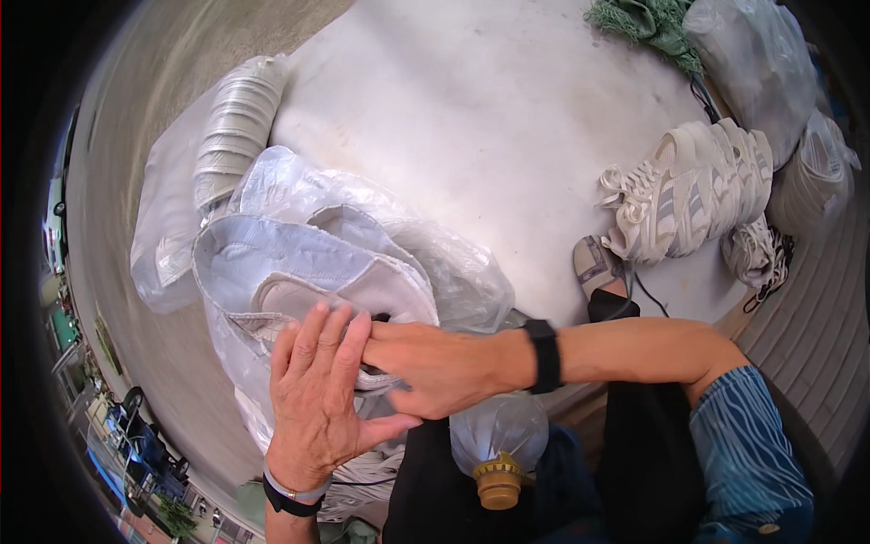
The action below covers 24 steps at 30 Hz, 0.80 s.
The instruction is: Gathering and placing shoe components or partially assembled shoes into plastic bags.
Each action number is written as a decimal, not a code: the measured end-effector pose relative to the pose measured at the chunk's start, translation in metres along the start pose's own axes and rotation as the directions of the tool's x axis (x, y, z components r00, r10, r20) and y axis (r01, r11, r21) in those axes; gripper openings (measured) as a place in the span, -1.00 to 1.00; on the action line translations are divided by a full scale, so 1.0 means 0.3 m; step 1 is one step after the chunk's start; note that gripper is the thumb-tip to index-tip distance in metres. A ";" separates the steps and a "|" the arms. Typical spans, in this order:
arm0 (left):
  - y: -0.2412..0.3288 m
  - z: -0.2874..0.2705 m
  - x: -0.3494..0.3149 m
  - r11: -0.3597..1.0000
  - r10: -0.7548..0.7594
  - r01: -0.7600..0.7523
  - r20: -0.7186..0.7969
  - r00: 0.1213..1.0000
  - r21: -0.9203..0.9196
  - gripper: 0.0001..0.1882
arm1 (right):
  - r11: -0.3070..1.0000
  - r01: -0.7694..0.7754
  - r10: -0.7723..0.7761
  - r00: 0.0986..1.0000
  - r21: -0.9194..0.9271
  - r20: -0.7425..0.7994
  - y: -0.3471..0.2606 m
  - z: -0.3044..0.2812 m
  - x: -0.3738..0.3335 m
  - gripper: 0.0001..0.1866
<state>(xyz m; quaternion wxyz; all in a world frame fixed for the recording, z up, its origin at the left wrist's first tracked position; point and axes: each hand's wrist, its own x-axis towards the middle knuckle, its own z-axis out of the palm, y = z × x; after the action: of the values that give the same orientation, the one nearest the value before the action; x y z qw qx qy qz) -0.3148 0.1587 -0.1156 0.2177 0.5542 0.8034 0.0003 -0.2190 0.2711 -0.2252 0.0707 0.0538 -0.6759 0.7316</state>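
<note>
Pale shoe uppers (pixel 362 281) with a light bluish lining lie on clear plastic (pixel 453 263) in front of me at the left. My left hand (pixel 317 399) rests on their near edge, fingers stretched out and close together. From the right, my right hand (pixel 444 367) reaches across to the same edge, its fingers curled and partly behind the left fingers. Whatever the right fingers hold is hidden. Beside my right hand a dark opening shows in the uppers.
Right of the white sheet (pixel 435 109) sits a row of laced shoe uppers (pixel 698 190), near stuffed plastic bags (pixel 761 63). A nested stack of pale uppers (pixel 237 127) lies far left. A clear bottle (pixel 498 435) with a yellow cap stands near my legs. Green cloth (pixel 648 27) lies at the back.
</note>
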 end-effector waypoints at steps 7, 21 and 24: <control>0.012 0.027 0.032 0.991 0.002 -0.013 0.085 0.996 0.130 -0.37 | 0.871 -0.241 0.166 0.964 -0.427 -0.205 0.180 -0.264 0.060 -0.65; -0.007 0.050 -0.019 0.996 0.081 -0.083 0.131 0.988 0.011 -0.72 | 0.745 -0.463 0.340 0.883 -0.480 -0.323 0.442 -0.246 0.285 -0.84; -0.003 0.052 0.009 0.996 0.094 -0.094 0.167 0.982 -0.004 -0.71 | 0.902 -0.412 0.264 0.759 -0.125 -0.595 0.366 -0.388 0.351 -0.76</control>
<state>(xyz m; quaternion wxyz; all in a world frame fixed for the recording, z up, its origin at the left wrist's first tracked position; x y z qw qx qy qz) -0.3108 0.1569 -0.1310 0.2829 0.5900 0.7553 -0.0374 -0.3400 0.3819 -0.3240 0.1395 -0.2982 -0.7087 0.6240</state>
